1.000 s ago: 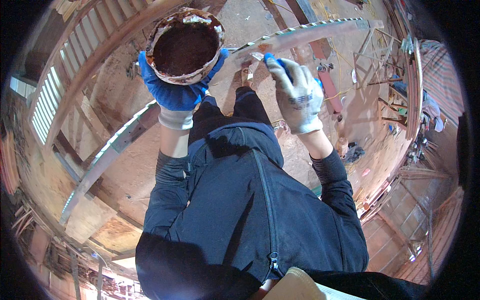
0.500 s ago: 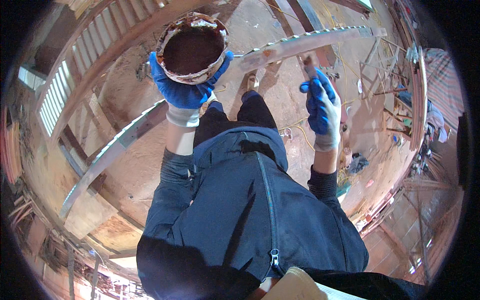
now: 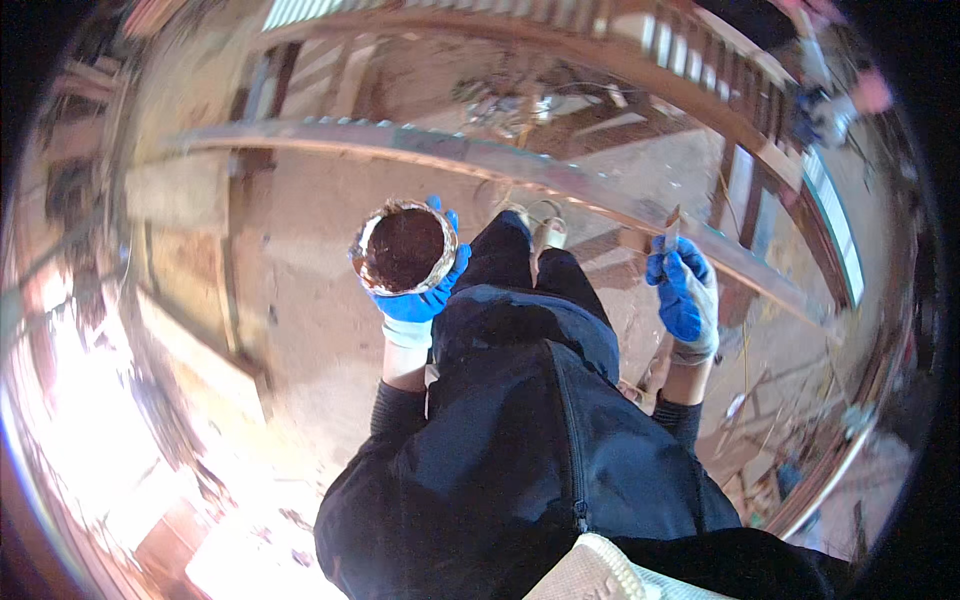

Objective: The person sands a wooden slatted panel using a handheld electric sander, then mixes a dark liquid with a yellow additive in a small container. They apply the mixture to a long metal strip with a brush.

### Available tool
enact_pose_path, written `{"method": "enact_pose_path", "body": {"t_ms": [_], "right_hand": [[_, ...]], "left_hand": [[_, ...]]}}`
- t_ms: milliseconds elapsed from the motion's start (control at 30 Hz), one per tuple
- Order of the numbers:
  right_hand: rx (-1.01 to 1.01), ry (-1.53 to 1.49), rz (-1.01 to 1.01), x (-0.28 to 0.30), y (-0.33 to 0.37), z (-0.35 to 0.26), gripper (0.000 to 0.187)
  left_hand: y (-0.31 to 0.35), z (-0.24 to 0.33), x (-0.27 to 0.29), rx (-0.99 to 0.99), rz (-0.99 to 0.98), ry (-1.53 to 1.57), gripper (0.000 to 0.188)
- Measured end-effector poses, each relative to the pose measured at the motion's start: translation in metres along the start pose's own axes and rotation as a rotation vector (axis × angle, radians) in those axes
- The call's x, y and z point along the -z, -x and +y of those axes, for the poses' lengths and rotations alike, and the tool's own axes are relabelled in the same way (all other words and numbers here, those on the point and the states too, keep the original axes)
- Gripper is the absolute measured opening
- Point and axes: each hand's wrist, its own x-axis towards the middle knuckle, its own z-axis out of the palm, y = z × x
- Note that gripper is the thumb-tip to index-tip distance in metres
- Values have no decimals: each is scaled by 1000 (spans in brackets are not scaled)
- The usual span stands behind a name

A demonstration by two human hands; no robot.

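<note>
My left hand (image 3: pixel 428 290), in a blue-and-white work glove, is closed around a round tub (image 3: pixel 368 268) and supports it from below. Dark brown paint or a similar liquid fills the tub, and its rim is crusted with white and brown. In my gloved right hand (image 3: pixel 687 295) is a paintbrush (image 3: pixel 673 228), its brownish end pointing up and away from me. Just past the brush runs a long pale beam (image 3: pixel 480 162) with a row of small raised pieces along its upper edge. Both hands are apart from the beam.
Behind the beam stands a large slatted wooden frame (image 3: pixel 560 42). At the far right another person's gloved hand (image 3: pixel 832 120) is near that frame. Boards (image 3: pixel 200 345) lie to the left, beside a glaringly bright area. Brown dusty floor (image 3: pixel 310 235) lies under my feet.
My view has turned left, so the beam now crosses in front of me. The tub sits lower in view. Another person's hand has come into sight at far right.
</note>
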Motion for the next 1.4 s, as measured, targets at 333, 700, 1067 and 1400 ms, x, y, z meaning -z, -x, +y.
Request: {"method": "enact_pose_path", "body": {"t_ms": [333,700,1067,1400], "right_hand": [[-188,239,-372,-96,-27,1,21],[-3,417,-524,-248,-72,43,29],[955,1384,-580,-524,-109,52,31],[1004,1848,-520,-621,-133,101,19]], "left_hand": [[82,-4,46,-317,-155,206,82],[30,131,19,-384,-287,99,84],[-33,363,-52,-282,-260,-531,75],[-68,433,-92,-187,-182,-774,81]]}}
